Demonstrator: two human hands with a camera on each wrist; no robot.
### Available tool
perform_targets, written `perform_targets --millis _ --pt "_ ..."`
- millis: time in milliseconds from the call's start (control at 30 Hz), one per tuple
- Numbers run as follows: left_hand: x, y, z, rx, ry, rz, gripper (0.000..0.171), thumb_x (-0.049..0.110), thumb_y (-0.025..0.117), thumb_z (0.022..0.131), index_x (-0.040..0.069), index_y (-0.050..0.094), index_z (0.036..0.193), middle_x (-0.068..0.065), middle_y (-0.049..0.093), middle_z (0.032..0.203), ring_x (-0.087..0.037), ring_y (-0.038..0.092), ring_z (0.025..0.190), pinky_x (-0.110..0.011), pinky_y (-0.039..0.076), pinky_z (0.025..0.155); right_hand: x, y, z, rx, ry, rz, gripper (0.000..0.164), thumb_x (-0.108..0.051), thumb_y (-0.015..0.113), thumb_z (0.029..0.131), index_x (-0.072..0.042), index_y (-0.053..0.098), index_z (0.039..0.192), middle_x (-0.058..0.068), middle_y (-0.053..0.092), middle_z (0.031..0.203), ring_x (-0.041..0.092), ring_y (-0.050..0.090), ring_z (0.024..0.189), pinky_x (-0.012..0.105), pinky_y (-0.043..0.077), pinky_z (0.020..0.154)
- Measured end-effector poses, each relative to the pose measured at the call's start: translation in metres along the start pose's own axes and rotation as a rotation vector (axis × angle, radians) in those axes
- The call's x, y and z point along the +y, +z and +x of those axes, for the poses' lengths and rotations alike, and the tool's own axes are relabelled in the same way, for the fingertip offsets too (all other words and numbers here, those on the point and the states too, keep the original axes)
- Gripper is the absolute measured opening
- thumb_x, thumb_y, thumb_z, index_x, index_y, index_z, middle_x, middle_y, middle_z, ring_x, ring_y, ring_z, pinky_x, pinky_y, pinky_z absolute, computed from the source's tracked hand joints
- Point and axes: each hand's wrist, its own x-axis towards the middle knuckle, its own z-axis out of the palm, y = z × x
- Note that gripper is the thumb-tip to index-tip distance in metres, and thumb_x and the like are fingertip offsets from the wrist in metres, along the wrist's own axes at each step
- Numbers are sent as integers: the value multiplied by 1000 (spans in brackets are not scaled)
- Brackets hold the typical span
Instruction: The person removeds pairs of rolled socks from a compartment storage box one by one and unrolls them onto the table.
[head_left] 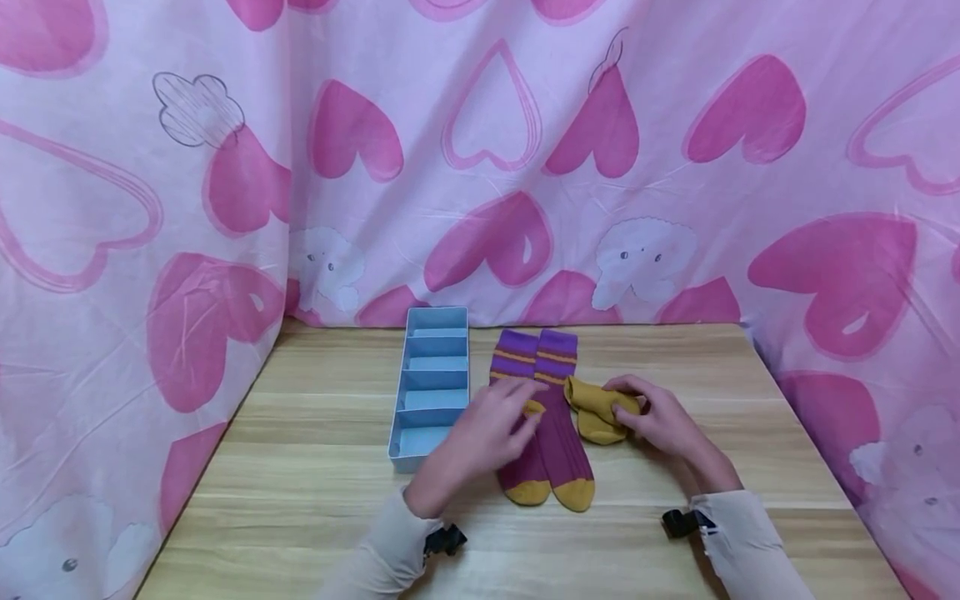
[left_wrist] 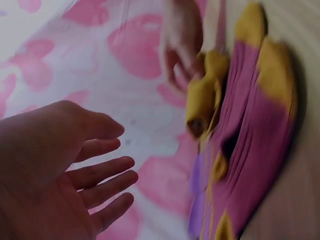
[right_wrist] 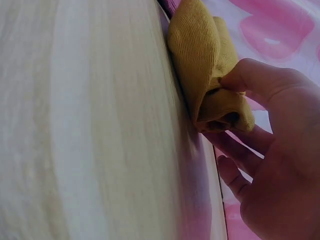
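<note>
A pair of maroon socks (head_left: 566,446) lies flat side by side, with purple cuffs, orange stripes and mustard toes. Over the left sock hovers my left hand (head_left: 483,429); the left wrist view shows that hand (left_wrist: 65,175) with loosely spread fingers and nothing in them. To the right of the pair, my right hand (head_left: 663,421) pinches a folded mustard sock bundle (head_left: 596,404) by its right end. In the right wrist view the thumb presses the top of the bundle (right_wrist: 195,60), with fingers under its rolled end.
A light blue box (head_left: 392,433) with several compartments stands left of the socks on the wooden table (head_left: 300,467). Pink heart-print fabric (head_left: 420,217) hangs behind the table and along both sides. A black strap device sits on each wrist.
</note>
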Motion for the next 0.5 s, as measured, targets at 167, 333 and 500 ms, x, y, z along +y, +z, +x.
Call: perform_targets --millis 167,333,500 --pt "17 31 14 -175 54 59 48 36 62 110 16 58 154 -2 66 150 -19 63 139 -39 53 117 1 -2 0 -18 35 15 32 -18 72 106 -25 70 137 11 74 117 13 61 67 31 55 55" --pt "21 62 27 -257 87 127 51 40 60 111 13 58 154 -4 64 153 -18 61 142 -33 50 119 3 -1 1 -20 49 -10 33 -22 70 107 -22 69 139 12 73 123 17 62 83 28 54 64" --pt "19 83 36 -261 107 148 51 45 54 113 13 60 152 -4 61 156 -20 54 151 -35 47 123 6 2 1 19 18 -36 32 -19 71 106 -19 71 138 13 73 132 28 68 106 23 53 83"
